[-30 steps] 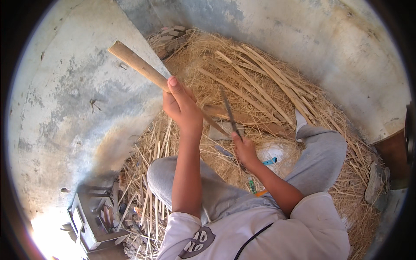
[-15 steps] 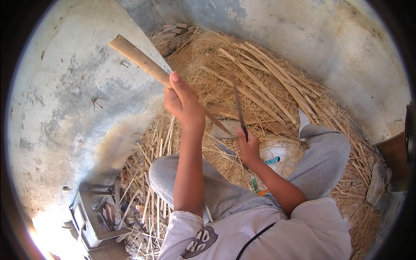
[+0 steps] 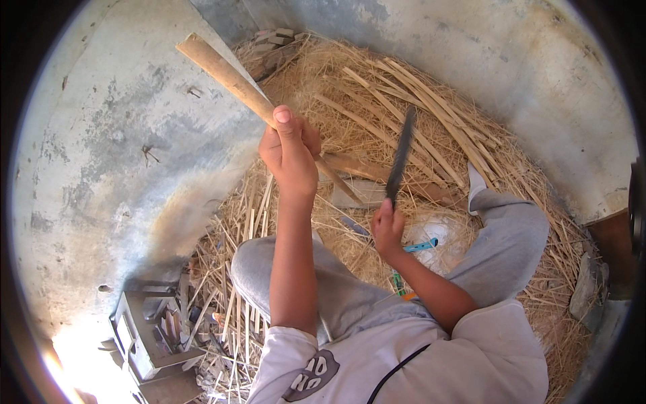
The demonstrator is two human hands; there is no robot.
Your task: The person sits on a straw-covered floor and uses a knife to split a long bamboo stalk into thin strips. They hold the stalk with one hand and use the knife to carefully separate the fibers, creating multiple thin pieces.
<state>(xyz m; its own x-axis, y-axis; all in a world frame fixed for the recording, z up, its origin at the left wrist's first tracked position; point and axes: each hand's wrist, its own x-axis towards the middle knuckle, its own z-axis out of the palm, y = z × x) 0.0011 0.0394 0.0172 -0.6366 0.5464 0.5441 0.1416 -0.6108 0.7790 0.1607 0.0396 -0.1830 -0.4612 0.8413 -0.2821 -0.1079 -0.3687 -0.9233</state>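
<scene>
Glare [image 3: 84, 353]: strong white light, far below and left of the left hand [image 3: 291, 151]; overexposed, detail lost.
Wall [image 3: 101, 168]: bright, with a hazy pale-orange patch left of the left hand.
Box [image 3: 138, 353]: interior shaded; located near the glare.
Straw [image 3: 316, 74]: soft, fairly even light beyond both hands; fine stalks merge with distance.
Knife [image 3: 402, 151]: edges slightly soft, above the right hand [image 3: 388, 232].
White patch [image 3: 449, 250]: nearly washed out, just beside the right hand.
Brown panel [image 3: 616, 246]: dim, well right of the right hand.
Picture rim: black, rounded; straight edges bend; coloured fringe beside the glare.
</scene>
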